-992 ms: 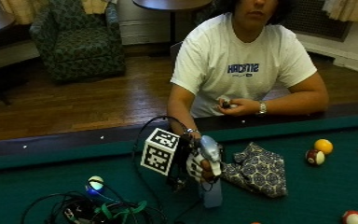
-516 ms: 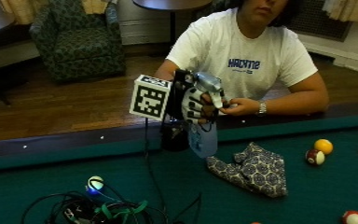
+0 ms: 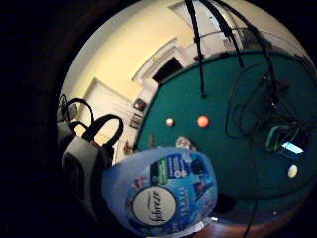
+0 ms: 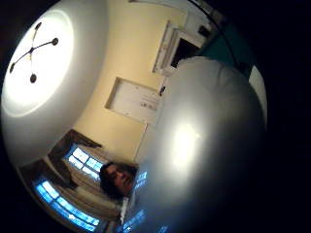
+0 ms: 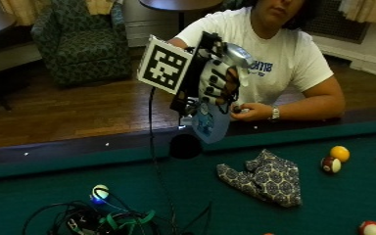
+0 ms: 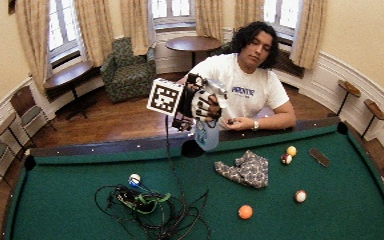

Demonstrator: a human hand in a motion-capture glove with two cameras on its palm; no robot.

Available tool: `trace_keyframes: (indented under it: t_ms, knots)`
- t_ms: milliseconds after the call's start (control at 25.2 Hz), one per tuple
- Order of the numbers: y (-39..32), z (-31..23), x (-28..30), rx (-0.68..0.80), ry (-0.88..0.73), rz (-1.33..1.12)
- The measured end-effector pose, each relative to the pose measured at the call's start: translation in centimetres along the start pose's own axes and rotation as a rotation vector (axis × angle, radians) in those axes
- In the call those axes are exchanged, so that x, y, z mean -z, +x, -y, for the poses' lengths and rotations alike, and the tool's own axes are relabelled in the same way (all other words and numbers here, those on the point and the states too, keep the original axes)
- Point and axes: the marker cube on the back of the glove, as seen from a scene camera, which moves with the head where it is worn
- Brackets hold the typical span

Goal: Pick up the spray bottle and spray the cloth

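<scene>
My gloved right hand [image 5: 215,81] [image 6: 204,104] grips a pale blue spray bottle [image 5: 211,122] [image 6: 206,136] by its neck and holds it high above the near rail of the pool table [image 5: 344,205]. The bottle's white spray head [image 5: 239,55] sticks out above the fingers. Its labelled body [image 3: 161,193] fills the little finger side palm view, and its pale upper part [image 4: 204,145] fills the thumb side palm view. The patterned cloth [image 5: 265,177] [image 6: 244,169] lies crumpled on the green felt, below and to the right of the bottle. The bare left hand [image 5: 252,111] rests on the rail.
A striped ball [image 5: 331,165] and a yellow ball [image 5: 339,153] lie right of the cloth, another striped ball [image 5: 370,228] at the front right. A tangle of cables [image 5: 103,220] with a lit ball [image 5: 100,192] sits front left. An orange ball [image 6: 245,212] lies mid-table.
My right hand has lifted the spray bottle from the felt beside the cloth to well above the rail. The cloth has stayed where it was.
</scene>
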Motion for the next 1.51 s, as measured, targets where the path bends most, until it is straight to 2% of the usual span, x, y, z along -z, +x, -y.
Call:
trace_keyframes:
  t_ms: [437, 873, 1151, 1508]
  knots:
    - [5.9, -2.1, -11.8, -0.487, -0.512, -0.289]
    - [14.1, -6.4, -18.2, -0.827, -0.826, -0.462]
    - [17.0, -8.7, -20.7, -0.934, -0.959, -0.572]
    - [19.5, -9.9, -22.2, -0.975, -0.974, -0.627]
